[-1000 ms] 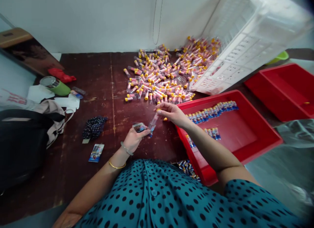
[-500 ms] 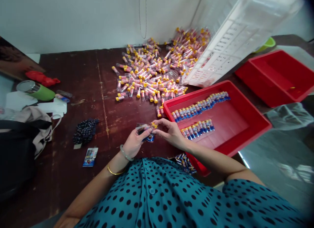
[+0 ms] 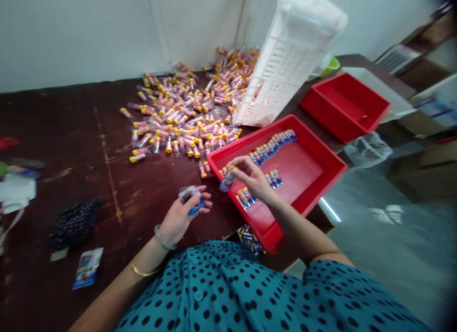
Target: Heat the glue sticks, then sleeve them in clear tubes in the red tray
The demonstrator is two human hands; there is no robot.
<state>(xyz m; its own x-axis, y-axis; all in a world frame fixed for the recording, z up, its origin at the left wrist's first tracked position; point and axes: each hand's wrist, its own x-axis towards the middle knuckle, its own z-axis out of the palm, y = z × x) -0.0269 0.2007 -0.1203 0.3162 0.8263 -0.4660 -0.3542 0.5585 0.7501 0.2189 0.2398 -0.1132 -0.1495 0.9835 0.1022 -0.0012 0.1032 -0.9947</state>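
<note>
Here are the fingers of the right hand (image 3: 253, 178), pinched closed on one wrapped, yellow-capped tube (image 3: 227, 181), right at the edge of the red tray (image 3: 303, 191), though whether it touches the rim I can't tell! The left hand (image 3: 181, 214), fingers curled and partly spread, has its thumb across clear-and-blue sleeves (image 3: 189, 196), printing too blurred to read. Into the tray, and there are rows of blue-labelled wrapped tubes (image 3: 274, 146), their lettering too small to make out. Beyond, a great heap of yellow-capped tubes (image 3: 187, 120) sprawls over the desk (image 3: 64, 127) beside a tilted white basket (image 3: 274, 75); over to the left lies a blue-and-white printed packet (image 3: 87, 269), wording unreadable
</note>
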